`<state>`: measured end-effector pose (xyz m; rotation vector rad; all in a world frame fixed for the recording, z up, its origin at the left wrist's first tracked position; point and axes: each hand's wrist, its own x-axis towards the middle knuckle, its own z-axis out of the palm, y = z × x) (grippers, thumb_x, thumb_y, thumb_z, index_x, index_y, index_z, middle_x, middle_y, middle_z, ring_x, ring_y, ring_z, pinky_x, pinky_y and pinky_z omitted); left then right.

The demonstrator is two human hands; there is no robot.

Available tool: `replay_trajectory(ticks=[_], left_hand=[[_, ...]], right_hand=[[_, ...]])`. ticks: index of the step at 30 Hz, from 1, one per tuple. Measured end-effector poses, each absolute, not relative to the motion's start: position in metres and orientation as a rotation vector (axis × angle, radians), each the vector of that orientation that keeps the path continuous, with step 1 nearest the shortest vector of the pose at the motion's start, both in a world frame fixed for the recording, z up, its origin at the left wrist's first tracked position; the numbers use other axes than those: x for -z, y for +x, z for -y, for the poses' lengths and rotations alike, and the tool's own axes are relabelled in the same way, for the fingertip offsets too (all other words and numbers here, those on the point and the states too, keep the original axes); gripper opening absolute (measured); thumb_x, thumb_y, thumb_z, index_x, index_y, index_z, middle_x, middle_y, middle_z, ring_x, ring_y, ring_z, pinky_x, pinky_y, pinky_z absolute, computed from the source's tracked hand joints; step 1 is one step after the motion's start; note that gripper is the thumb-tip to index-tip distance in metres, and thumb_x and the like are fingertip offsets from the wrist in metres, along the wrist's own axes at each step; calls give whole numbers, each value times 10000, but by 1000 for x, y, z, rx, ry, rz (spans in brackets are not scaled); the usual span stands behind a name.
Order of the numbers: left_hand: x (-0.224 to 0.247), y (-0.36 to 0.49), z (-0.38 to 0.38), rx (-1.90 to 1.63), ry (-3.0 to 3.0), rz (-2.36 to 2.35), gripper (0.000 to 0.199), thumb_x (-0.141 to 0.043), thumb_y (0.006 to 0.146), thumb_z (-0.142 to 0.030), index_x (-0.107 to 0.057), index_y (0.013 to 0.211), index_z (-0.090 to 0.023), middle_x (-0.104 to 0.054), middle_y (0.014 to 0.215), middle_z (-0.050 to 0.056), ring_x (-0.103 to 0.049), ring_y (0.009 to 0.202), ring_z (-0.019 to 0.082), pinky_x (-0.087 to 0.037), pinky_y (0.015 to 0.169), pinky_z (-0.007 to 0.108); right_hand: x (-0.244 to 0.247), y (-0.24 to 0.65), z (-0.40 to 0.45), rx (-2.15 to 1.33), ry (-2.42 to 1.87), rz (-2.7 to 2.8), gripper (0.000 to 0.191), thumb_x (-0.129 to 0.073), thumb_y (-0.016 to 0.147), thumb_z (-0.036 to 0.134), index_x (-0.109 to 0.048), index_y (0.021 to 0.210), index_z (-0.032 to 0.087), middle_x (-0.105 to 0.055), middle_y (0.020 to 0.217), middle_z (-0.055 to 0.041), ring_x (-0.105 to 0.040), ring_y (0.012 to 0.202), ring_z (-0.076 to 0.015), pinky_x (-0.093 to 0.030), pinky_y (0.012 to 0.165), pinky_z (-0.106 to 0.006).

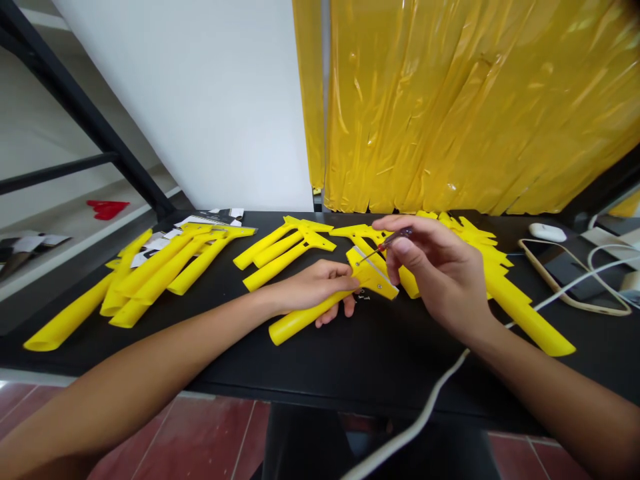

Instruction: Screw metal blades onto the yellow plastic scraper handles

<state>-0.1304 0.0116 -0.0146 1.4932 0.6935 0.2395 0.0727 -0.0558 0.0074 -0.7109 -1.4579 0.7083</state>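
Observation:
My left hand [320, 287] is wrapped round the neck of a yellow scraper [310, 317], whose handle slants down to the left over the black table. A pale strip runs along the scraper's wide head, and a screw shows in its face. Between the fingertips of my right hand [435, 267] is a small screwdriver [387, 244] with a dark handle. Its thin shaft points down left, the tip at or very near another screw in the head. A few loose small screws [365, 297] lie on the table just below the head.
Several yellow scrapers [165, 273] are piled at left, with more yellow pieces [285, 247] in the middle and a stack [525, 307] at right. A phone [575, 273], a white earbud case [547, 232] and a white cable [430, 407] are on the right.

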Motion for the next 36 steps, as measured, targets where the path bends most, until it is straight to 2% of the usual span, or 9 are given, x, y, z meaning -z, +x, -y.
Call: replay_trajectory(ticks=[5, 8, 11, 15, 19, 24, 28, 32, 36], left_hand=[[13, -130, -11, -225, 1512, -688, 367, -622, 981, -517, -561, 1040, -160, -686, 745, 18, -572, 406, 111, -452, 356, 215], [14, -130, -11, -231, 1507, -686, 366, -616, 985, -516, -558, 1041, -159, -684, 747, 15, -570, 402, 107, -448, 353, 210], [14, -130, -11, -232, 1508, -679, 361, -610, 986, -518, -556, 1023, -163, -690, 756, 19, -570, 403, 100, -451, 356, 204], [13, -131, -11, -213, 1494, -688, 344, -624, 976, -508, -557, 997, -171, -702, 772, 27, -581, 415, 104, -457, 360, 208], [12, -130, -10, -206, 1495, -697, 323, -622, 980, -495, -558, 995, -179, -704, 771, 19, -574, 416, 101, -461, 363, 210], [13, -131, -10, -222, 1498, -696, 300, -599, 994, -474, -552, 989, -178, -698, 772, 18, -576, 421, 101, -454, 364, 205], [13, -131, -10, -214, 1504, -705, 329, -606, 982, -501, -554, 990, -176, -696, 772, 20, -581, 422, 104, -463, 369, 210], [13, -130, -9, -216, 1503, -717, 326, -601, 984, -495, -553, 1005, -173, -696, 771, 21, -582, 422, 104, -456, 366, 206], [13, -131, -9, -219, 1498, -717, 330, -613, 976, -502, -547, 984, -179, -701, 775, 24, -579, 419, 104, -453, 361, 208]], right_hand=[[-8, 71, 56, -824, -661, 1410, 202, -710, 969, 231, -620, 1143, 281, -757, 929, 13, -615, 594, -100, -537, 518, -249], [-7, 71, 56, -792, -671, 1428, 123, -731, 953, 233, -664, 1054, 254, -768, 1043, -18, -614, 605, -91, -535, 510, -244], [-5, 73, 55, -814, -686, 1442, 159, -655, 1006, 284, -701, 1154, 250, -713, 1181, -54, -617, 650, -94, -546, 534, -262], [-5, 72, 53, -893, -675, 1330, 242, -603, 1032, 360, -581, 1260, 282, -676, 1014, -13, -599, 599, -100, -526, 493, -257], [-6, 71, 51, -817, -697, 1317, 208, -689, 982, 350, -517, 1073, 275, -689, 863, 31, -564, 490, -90, -527, 451, -242], [-7, 75, 53, -751, -716, 1406, 114, -674, 990, 311, -691, 1077, 239, -683, 1144, -61, -629, 681, -107, -526, 447, -225], [-7, 76, 53, -883, -670, 1379, 201, -599, 1036, 335, -664, 1209, 258, -670, 1045, -40, -620, 673, -105, -523, 464, -223], [-9, 74, 52, -845, -669, 1326, 158, -719, 960, 321, -590, 1012, 246, -696, 896, 10, -574, 525, -84, -525, 436, -221], [-8, 75, 52, -749, -719, 1357, 108, -738, 943, 305, -681, 991, 226, -700, 1053, -39, -601, 594, -86, -525, 441, -223]])
